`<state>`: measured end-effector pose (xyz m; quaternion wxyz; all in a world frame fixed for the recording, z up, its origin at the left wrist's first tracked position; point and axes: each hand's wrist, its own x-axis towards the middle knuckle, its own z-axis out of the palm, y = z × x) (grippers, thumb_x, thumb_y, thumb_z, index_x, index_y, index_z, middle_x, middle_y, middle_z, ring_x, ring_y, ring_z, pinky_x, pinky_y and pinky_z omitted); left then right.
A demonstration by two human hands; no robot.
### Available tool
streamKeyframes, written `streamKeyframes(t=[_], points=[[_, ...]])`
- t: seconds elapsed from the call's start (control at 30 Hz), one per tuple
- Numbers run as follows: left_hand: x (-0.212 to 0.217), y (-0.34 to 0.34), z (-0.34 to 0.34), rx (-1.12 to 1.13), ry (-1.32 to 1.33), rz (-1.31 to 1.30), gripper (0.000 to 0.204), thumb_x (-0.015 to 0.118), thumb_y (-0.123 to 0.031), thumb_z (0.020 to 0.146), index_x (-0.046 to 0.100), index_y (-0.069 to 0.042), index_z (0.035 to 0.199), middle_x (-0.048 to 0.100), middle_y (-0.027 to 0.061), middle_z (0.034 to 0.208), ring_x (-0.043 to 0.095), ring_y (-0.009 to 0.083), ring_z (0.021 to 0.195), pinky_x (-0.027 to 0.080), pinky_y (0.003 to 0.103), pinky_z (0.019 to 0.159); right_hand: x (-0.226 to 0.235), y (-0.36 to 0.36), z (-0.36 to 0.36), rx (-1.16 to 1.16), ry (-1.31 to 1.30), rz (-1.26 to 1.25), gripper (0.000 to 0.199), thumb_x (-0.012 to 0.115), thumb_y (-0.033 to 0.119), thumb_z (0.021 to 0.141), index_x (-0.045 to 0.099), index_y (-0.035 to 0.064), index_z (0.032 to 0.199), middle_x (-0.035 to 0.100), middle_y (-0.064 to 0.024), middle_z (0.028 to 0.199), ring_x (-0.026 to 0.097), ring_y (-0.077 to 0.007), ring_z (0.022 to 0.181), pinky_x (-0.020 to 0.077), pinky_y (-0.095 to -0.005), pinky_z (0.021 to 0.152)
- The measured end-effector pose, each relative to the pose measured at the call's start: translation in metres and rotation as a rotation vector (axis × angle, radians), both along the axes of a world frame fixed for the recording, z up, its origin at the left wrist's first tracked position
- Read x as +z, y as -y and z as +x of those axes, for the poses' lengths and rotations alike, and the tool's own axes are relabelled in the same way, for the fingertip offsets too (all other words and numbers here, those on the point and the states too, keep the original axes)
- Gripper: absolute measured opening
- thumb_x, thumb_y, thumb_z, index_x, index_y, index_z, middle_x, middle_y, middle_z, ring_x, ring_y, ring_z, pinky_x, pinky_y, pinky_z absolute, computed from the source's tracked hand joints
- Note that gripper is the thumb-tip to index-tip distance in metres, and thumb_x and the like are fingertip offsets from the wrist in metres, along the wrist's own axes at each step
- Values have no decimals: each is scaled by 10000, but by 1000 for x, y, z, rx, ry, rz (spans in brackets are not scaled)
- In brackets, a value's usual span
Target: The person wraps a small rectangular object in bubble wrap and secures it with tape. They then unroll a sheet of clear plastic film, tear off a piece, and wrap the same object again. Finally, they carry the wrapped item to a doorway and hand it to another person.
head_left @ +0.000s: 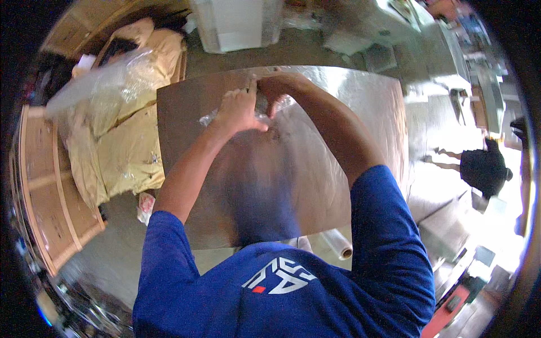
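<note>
Both arms reach forward over a large glossy brown panel (pixel 197 186) that carries a sheen like clear film on its right part. My left hand (pixel 239 110) lies near the panel's far edge, fingers stretched forward and thumb spread to the right. Just right of it is my right hand (pixel 277 85), bent inward with its thumb pointing down; its other fingers are blurred and partly hidden. Crumpled clear plastic (pixel 207 119) shows beside my left hand, and more of it shines between the two hands. Whether either hand pinches it is not visible.
A roll of clear film (pixel 338 245) lies by the panel's near edge. Yellow-brown wrapped bundles (pixel 129 158) and a wooden crate frame (pixel 56 191) stand at left. A pale bin (pixel 236 25) is beyond the panel. A person in dark clothes (pixel 483 168) is at far right.
</note>
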<state>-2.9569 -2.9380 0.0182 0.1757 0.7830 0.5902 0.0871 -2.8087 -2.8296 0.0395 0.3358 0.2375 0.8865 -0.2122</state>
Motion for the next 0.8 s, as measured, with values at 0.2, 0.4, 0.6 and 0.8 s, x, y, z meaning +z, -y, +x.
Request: streamKeyframes(t=[0.2,0.4,0.6,0.8], points=[[17,39,44,-107,81,257,1042,879,-512,661,424,40,1420,665,260,1157,673,400,1058,522,495,938,51,74,60,-257,-112,80,1006,920,505,584,532,99,1419,550,-141,1450,456,-349,1396,208,-725,1151],[92,132,115,-69,556,-245,778,903,-358,682,566,0,1285,689,207,1187,682,346,1080,525,421,959,132,296,258,-1266,-1061,1208,495,789,165,863,621,75,1320,665,-116,1302,610,-259,1239,471,-362,1054],[65,249,188,-120,838,-579,664,868,-248,753,563,12,1283,656,144,1173,638,248,1054,493,383,965,-116,632,449,-2623,-385,1018,466,646,429,945,694,-25,1037,721,-207,911,697,-329,866,530,-436,796],[34,378,249,-89,603,-702,779,877,-260,718,509,31,1340,616,156,1238,613,262,1105,470,393,993,-272,794,448,-3244,-6,316,786,637,590,906,528,-64,1328,657,-304,1190,660,-434,1079,568,-559,821]])
